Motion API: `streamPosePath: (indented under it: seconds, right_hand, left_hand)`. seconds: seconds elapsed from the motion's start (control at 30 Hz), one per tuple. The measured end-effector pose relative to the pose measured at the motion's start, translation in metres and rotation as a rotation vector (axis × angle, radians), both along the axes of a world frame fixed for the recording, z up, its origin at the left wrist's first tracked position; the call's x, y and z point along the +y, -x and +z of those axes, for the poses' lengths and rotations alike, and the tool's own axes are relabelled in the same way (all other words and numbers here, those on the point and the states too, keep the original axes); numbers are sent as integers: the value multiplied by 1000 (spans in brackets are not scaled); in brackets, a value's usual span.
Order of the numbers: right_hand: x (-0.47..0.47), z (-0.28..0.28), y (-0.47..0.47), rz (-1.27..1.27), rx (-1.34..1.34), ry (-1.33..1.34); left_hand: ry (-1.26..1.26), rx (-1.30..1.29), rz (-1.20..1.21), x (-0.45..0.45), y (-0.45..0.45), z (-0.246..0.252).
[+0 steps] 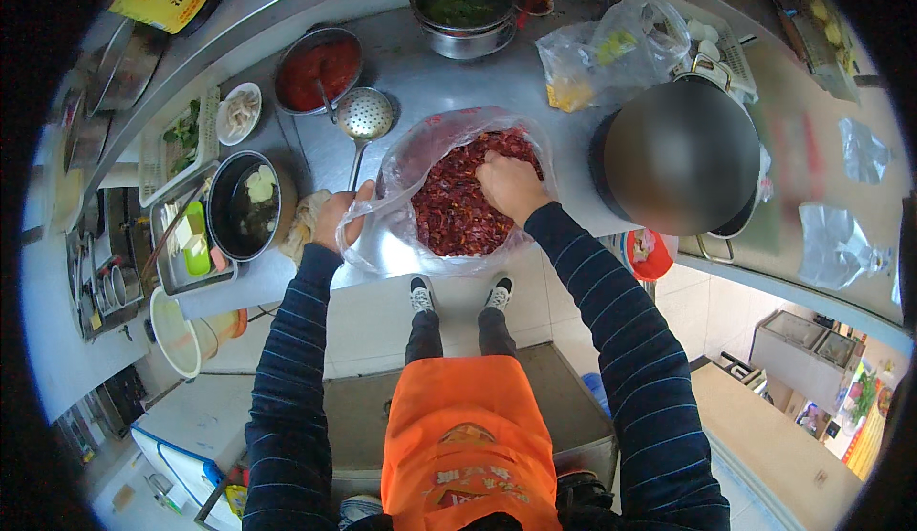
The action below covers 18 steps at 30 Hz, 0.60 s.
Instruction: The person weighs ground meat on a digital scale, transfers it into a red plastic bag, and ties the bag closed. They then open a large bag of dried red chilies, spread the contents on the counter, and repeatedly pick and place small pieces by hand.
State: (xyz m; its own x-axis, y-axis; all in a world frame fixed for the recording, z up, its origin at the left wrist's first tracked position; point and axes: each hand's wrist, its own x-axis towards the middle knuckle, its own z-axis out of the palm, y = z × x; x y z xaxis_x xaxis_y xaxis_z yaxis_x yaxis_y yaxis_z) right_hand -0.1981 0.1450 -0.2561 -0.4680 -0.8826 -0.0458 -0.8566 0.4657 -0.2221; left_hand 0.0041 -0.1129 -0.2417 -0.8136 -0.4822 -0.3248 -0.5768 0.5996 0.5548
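A clear plastic bag [401,166] lies wide open on the steel worktop, holding a heap of dark red dried chili pieces [458,201]. My left hand [340,219] grips the bag's rim at its left side, beside a crumpled cloth [306,226]. Inside the bag, my right hand [512,183] rests on the chili pieces with its fingers curled down. Its fingertips are hidden, so whether it holds any pieces does not show. Just beyond my left hand lies a perforated skimmer ladle [364,115], its handle pointing towards me.
Left stand a dark pot [240,219], a metal tray [175,273] and a bowl of pale strips [239,114]. Beyond are a pot of red sauce [297,98] and a pot of greens [464,44]. Right, a plastic bag [573,51] lies near a large pot [745,209], partly blurred.
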Motion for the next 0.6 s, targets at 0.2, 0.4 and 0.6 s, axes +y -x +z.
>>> streamPosePath:
  seconds: [0.2,0.4,0.6]
  right_hand:
    - [3,-1,2,-67,-87,-12]
    - [20,9,14,-141,-413,65]
    - [5,3,-5,-134,-134,-80]
  left_hand:
    - [-71,192,173,-9,-13,8]
    - [-437,273,489,-13,-25,32]
    - [-459,290,445,-6,-24,48]
